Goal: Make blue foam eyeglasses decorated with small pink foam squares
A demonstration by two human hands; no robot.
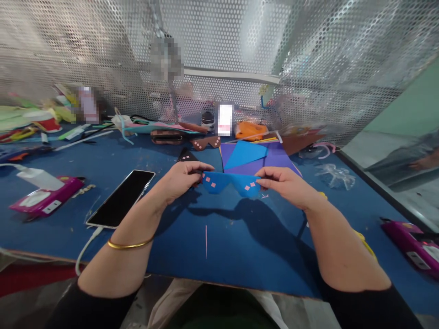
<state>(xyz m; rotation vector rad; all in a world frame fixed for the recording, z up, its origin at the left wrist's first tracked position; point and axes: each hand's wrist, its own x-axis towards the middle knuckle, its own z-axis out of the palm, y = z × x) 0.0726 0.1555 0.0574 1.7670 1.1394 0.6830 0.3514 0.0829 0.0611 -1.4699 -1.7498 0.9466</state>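
Both my hands hold up a blue paper cut-out shaped like sunglasses (230, 183), dotted with small pink squares, above the blue table top (222, 237). My left hand (183, 180) pinches its left end, with a gold bangle on that wrist. My right hand (283, 182) pinches its right end. Just behind lie a brown cut-out of the same shape (206, 143) and a dark one (187, 157) partly hidden by my left hand. A purple sheet (274, 157) with a blue paper piece (245, 153) on it lies behind my right hand.
A phone (121, 197) on a white cable lies left of my left arm. Magenta devices sit at the far left (46, 198) and far right (413, 242). Craft scraps crowd the back edge under a perforated metal screen (240, 55). A clear plastic shape (334, 176) lies at right.
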